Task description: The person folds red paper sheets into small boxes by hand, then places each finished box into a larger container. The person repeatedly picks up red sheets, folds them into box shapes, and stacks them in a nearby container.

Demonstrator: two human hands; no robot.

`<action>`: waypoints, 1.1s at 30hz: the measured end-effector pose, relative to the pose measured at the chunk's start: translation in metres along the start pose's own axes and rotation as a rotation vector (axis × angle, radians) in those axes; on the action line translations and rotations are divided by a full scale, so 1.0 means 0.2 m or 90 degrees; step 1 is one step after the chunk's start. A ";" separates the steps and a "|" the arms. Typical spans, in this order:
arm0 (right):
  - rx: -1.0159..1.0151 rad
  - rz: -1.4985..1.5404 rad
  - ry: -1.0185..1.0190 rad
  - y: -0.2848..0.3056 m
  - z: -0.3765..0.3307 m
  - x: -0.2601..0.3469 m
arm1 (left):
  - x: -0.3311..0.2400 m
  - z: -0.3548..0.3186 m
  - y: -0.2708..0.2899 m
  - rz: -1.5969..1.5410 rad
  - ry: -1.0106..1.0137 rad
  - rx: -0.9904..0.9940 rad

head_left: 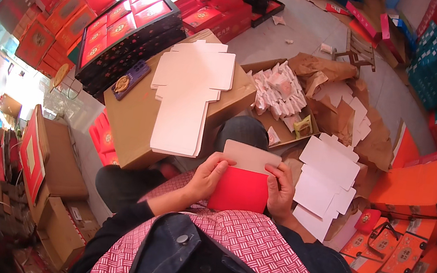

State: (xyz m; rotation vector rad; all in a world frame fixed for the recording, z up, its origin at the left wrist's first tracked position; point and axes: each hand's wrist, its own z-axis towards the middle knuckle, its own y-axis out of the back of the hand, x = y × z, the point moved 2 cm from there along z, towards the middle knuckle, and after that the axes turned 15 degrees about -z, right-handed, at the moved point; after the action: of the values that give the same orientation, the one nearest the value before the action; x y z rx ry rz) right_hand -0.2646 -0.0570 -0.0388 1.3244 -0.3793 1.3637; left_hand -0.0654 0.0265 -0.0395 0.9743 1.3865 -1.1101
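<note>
Here we go: the red card piece (239, 191) is up off the lap, in front of the patterned apron (256, 227), held betw. both hands. Red face below, pale panel (249, 154) standing along the far edge, crease line running approx. side to side where the two colours meet. Looks like a folding step, I'd say — can't tell if the piece is flat or already part-boxed.

Doing it well? Keep both ends level, work the crease evenly from L to R, no twisting, or the panel prob. goes skew. Light pressure too; thin card dents easily, I'd guess. Best to line up the corners first, then press the crease firm.

Now the grip. L hand (206, 178) is closed on the left edge, thumb lying on the near side by the colour line, other fingers mostly hidden behind. R hand (281, 190) is clamped on the right edge, fingers bent, tips up by the pale panel's corner, thumb lower down by the red. Neither spread wide — basically just card thickness betw. thumb and fingers, though the exact gap's hidden.

Nearby: white card blanks (183, 99) stacked on the brown carton (124, 138) ahead, more blanks (324, 175) off to the right, plus a box of wrapped packets (280, 86) beyond the knee.
</note>
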 end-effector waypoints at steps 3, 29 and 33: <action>-0.026 0.173 -0.022 0.02 0.07 0.00 | -0.03 0.05 -0.02 0.057 -0.065 0.010; 0.506 -0.086 0.057 0.13 0.54 0.03 | 0.01 0.12 -0.16 0.034 -0.045 -0.006; 0.463 -0.101 0.102 0.10 0.52 0.04 | 0.01 0.13 -0.16 0.052 -0.088 -0.003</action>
State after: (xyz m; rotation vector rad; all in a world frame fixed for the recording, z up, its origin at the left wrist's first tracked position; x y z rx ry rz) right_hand -0.2310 -0.1444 0.0102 1.7617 0.3660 1.5195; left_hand -0.0901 -0.0060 -0.0383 0.9248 1.2271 -1.0910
